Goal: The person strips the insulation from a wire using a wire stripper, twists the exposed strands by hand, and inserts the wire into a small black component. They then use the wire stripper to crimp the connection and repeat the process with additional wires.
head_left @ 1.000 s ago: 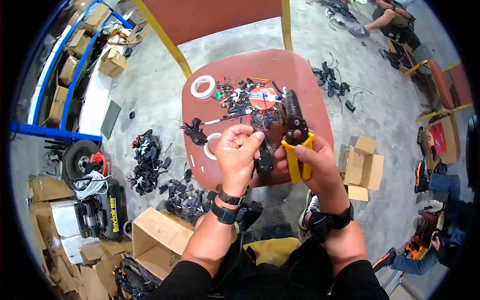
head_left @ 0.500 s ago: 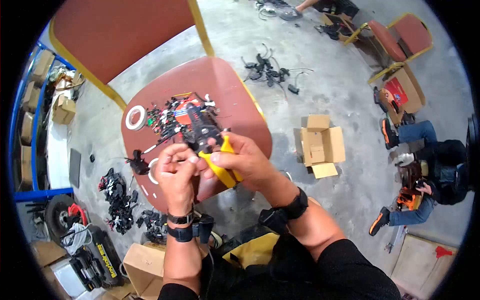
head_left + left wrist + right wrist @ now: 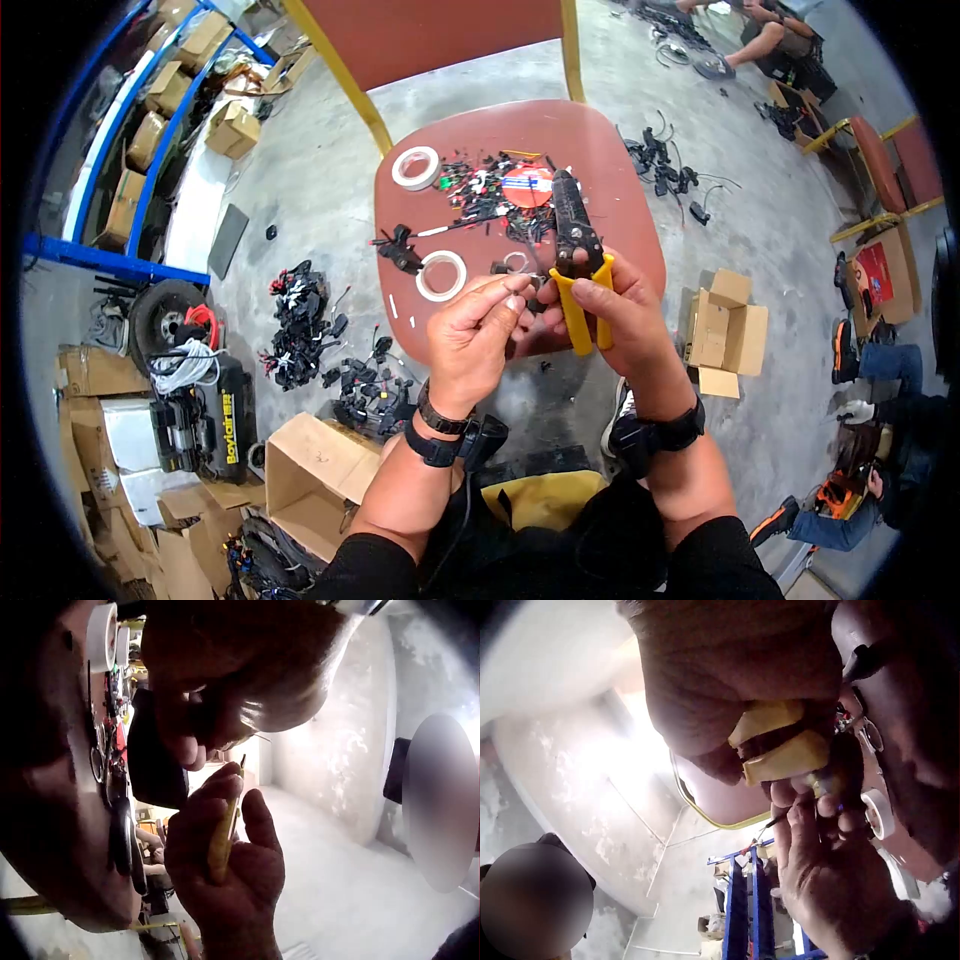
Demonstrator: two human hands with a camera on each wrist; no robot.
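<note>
My right hand [image 3: 630, 315] grips a wire stripper [image 3: 575, 215] by its yellow handles [image 3: 570, 315], its black head pointing away over the chair seat [image 3: 600, 140]. Close beside it, my left hand [image 3: 468, 345] pinches a thin wire [image 3: 778, 819] between thumb and fingertips. The wire's end pokes out past the fingers in the right wrist view. The two hands' fingertips nearly meet near the seat's front edge. In front of them lies a pile of small cut connectors and wire ends [image 3: 480, 190], with a round red label [image 3: 527, 187] among them.
Two white tape rolls [image 3: 441, 276] and a black connector with a lead [image 3: 400, 248] lie on the seat. Black connector heaps [image 3: 300, 325] cover the floor at left. Open cardboard boxes [image 3: 728, 330] stand either side; a seated person [image 3: 870, 480] is at far right.
The head view swung right, then back. My hands stayed together; the stripper has tipped slightly and sits a little lower left, and the left fingers have shifted on the wire.
</note>
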